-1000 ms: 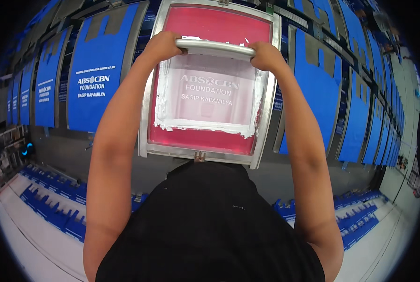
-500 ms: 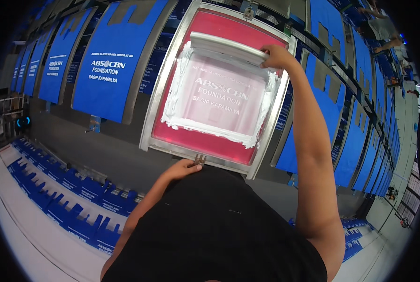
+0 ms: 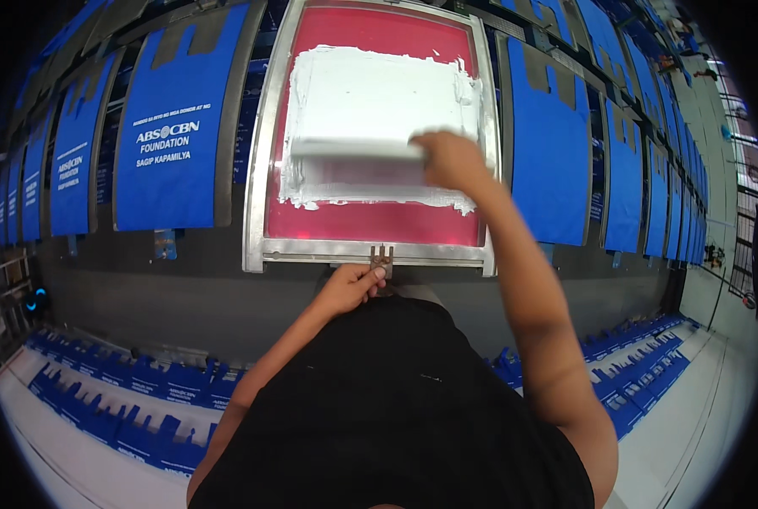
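Observation:
A screen-printing frame [image 3: 260, 170] with a metal border and red mesh lies in front of me. White ink [image 3: 370, 93] covers most of its middle in a thick, ragged-edged patch. My right hand [image 3: 453, 161], blurred by motion, grips the right end of a squeegee [image 3: 353, 151], which lies across the ink in the nearer half of the mesh. At the frame's near edge, my left hand [image 3: 355, 287] is closed, thumb and fingers pinching a small pronged metal bracket [image 3: 382, 259].
Blue bags [image 3: 165, 127] with white print lie flat on boards in rows to the left, and more blue bags [image 3: 548, 144] line the right. Others [image 3: 133, 416] hang or lie along the pale floor behind me. A dark grey strip [image 3: 201, 297] runs below the boards.
The squeegee has come from the far side of the mesh toward me with my right hand, leaving white ink over the printed design. The left hand still holds the bracket; the view has shifted.

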`<state>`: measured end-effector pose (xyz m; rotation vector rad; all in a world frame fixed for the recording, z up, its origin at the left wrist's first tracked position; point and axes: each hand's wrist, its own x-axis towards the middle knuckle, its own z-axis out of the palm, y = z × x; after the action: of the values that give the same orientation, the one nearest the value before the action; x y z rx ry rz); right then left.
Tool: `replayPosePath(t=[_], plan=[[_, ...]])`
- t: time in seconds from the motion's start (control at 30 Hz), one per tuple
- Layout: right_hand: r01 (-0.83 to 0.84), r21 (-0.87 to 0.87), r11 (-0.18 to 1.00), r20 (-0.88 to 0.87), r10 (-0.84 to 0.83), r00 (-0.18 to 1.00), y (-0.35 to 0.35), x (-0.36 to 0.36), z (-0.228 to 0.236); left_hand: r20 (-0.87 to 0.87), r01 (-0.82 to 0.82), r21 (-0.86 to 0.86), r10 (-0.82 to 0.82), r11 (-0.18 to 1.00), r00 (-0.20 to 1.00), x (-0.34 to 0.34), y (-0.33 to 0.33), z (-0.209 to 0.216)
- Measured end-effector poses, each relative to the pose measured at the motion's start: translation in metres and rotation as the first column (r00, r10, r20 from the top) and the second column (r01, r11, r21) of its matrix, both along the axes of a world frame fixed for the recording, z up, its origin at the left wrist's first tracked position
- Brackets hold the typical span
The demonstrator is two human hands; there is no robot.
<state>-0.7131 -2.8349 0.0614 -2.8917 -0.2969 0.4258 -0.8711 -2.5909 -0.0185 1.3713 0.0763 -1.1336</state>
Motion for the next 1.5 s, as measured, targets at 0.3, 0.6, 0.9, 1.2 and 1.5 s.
replayPosePath(t=[0.3, 0.6, 0.9, 1.2, 1.5], plan=[[-0.021, 0.183, 0.983, 0.183, -0.013, 0.983, 0.002, -0.097, 0.023, 0.046, -0.030, 0.212, 0.020, 0.977, 0.999, -0.009, -0.005, -0.038], [-0.093, 0.099, 0.991, 0.380, 0.049, 0.924, -0.046, 0.037, -0.017, 0.181, -0.002, 0.362, -0.068, 0.932, 0.981, -0.018, 0.007, -0.051], [0.006, -0.112, 0.994, 0.330, 0.031, 0.943, -0.031, 0.100, -0.093, 0.887, -0.398, 0.460, -0.391, 0.794, 0.246, 0.150, -0.005, 0.038], [0.124, -0.228, 0.966, 0.385, -0.027, 0.923, -0.064, 0.057, -0.104, 0.553, -0.336, 0.793, -0.832, 0.509, 0.046, 0.298, -0.006, -0.034], [0.126, 0.181, 0.975, 0.111, -0.148, 0.983, -0.027, -0.106, -0.015, 0.785, -0.182, 0.612, -0.563, 0.770, 0.257, 0.119, 0.044, 0.046]])
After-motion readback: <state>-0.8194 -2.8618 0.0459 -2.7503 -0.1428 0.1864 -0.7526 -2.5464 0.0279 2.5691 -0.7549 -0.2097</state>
